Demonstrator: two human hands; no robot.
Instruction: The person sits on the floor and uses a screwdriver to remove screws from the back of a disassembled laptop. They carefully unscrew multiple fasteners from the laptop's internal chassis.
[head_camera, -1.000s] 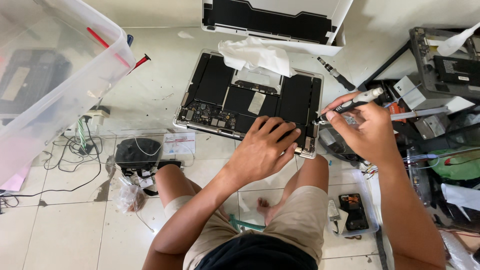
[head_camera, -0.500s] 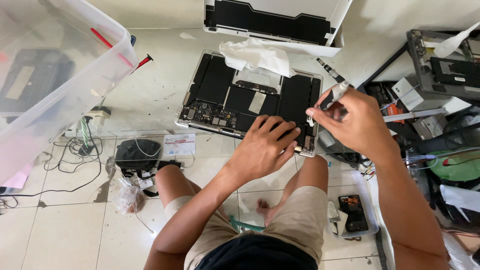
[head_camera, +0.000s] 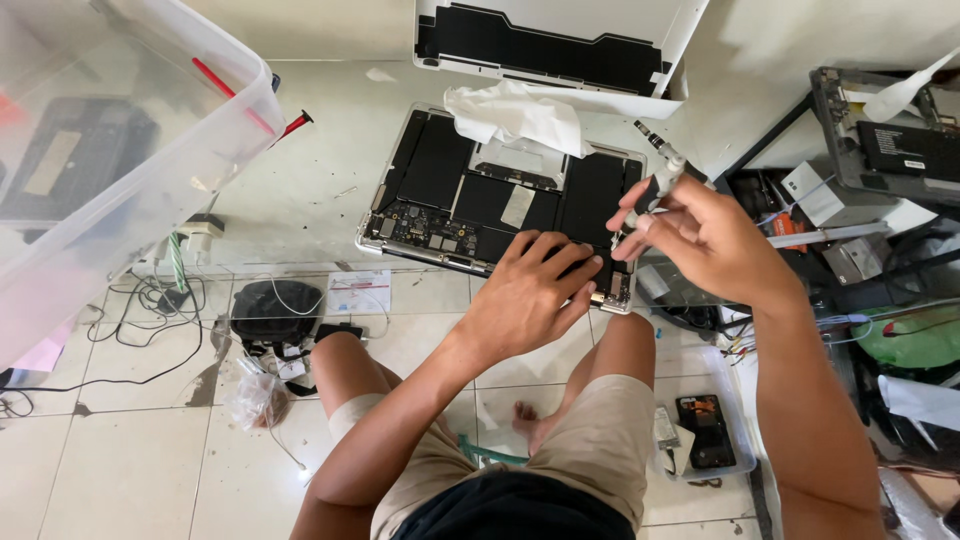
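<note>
An opened silver laptop (head_camera: 440, 190) lies bottom-up on the floor, its black battery cells and circuit board exposed. My left hand (head_camera: 530, 290) presses flat on its near right corner, fingers spread. My right hand (head_camera: 700, 235) holds a slim screwdriver (head_camera: 655, 180) with a black and silver handle, tilted, its tip pointing down at the laptop's right edge near my left fingertips. A crumpled white tissue (head_camera: 515, 115) rests on the laptop's far side. The removed bottom cover (head_camera: 560, 40) lies beyond it.
A clear plastic storage bin (head_camera: 110, 160) stands at the left. A black pouch (head_camera: 275, 310) and cables (head_camera: 150, 300) lie near my left knee. Dismantled electronics and parts (head_camera: 880, 150) crowd the right side. A small tray with a phone part (head_camera: 705, 430) sits by my right leg.
My right hand has brought the screwdriver leftward from the right clutter to the laptop's right edge and tilted it tip down. My left hand has stayed on the laptop's corner.
</note>
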